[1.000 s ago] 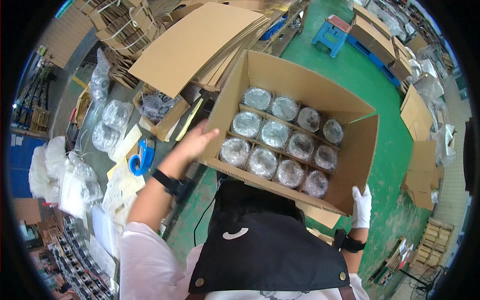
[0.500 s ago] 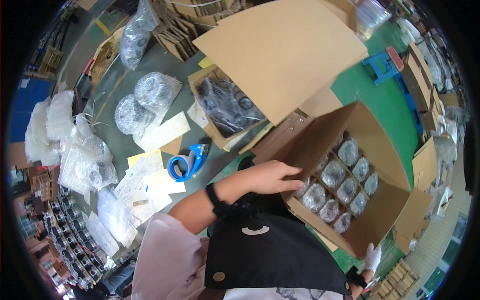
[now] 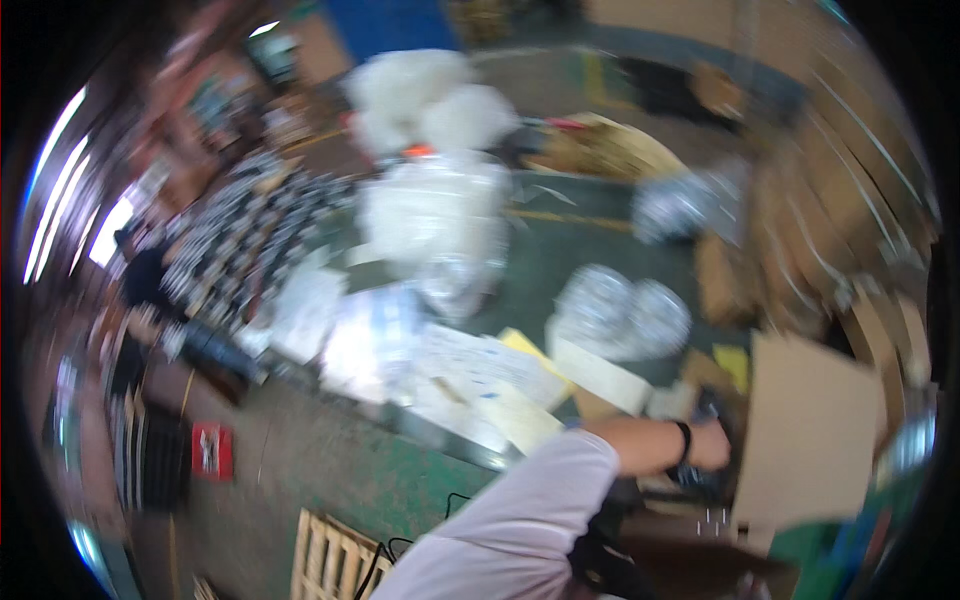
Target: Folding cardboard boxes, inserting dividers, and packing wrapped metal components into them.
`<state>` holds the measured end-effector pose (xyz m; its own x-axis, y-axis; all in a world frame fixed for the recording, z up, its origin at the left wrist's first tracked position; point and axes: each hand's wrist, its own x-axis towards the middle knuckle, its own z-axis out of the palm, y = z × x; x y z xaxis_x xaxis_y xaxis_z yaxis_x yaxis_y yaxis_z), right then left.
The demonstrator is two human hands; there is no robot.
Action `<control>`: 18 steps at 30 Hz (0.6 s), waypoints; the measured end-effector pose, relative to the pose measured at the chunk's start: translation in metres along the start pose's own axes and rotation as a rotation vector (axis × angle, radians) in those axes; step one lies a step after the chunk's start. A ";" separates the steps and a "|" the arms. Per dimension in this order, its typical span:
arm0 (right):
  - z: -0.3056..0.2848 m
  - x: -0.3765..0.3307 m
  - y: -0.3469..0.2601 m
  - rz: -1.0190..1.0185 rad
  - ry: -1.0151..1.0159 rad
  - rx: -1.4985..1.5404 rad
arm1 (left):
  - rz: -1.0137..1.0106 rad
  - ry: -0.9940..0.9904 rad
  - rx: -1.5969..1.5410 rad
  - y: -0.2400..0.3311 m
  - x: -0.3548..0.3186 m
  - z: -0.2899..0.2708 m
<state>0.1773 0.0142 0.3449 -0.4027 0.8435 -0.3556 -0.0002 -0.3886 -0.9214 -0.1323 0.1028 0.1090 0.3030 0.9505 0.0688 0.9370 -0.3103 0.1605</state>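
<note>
The view is badly smeared by motion. My left hand (image 3: 712, 446), with a black band at its wrist, reaches to the right over the near end of the table. It is beside an open carton holding dark, plastic-covered contents (image 3: 708, 405). Its fingers are too blurred to tell whether they grip anything. Just right of the hand stands a large cardboard flap (image 3: 810, 430). Part of a brown carton (image 3: 700, 555) shows at the lower right edge; its contents cannot be made out. My right hand is out of view.
Papers (image 3: 470, 370) and bubble-wrapped round items (image 3: 625, 310) lie on the dark green table (image 3: 560, 215). Bubble wrap (image 3: 435, 215) is heaped at its far left. Stacked cardboard (image 3: 810, 220) stands at the right. A wooden pallet (image 3: 335, 555) and red box (image 3: 212, 451) are on the floor.
My view has swung left, so the table and floor have come into it and the compartmented carton has mostly left. My left hand has moved off that carton's edge to the table.
</note>
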 end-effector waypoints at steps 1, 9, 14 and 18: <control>-0.018 0.019 0.007 0.097 -0.036 -0.312 | -0.067 0.044 -0.010 -0.008 -0.004 0.004; -0.019 0.065 0.009 -0.432 -0.561 -0.796 | -0.179 -0.975 0.086 0.009 0.030 -0.040; -0.006 0.085 0.008 -0.319 -0.637 -0.775 | -0.348 -0.930 0.075 -0.017 0.057 0.038; -0.007 0.070 0.012 -0.276 -0.585 -0.752 | -0.422 -0.850 0.161 -0.015 0.085 0.073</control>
<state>0.1559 0.0715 0.3078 -0.8643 0.4745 -0.1666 0.3373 0.3011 -0.8919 -0.1077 0.1890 0.0408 -0.0990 0.6971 -0.7101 0.9911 0.0056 -0.1326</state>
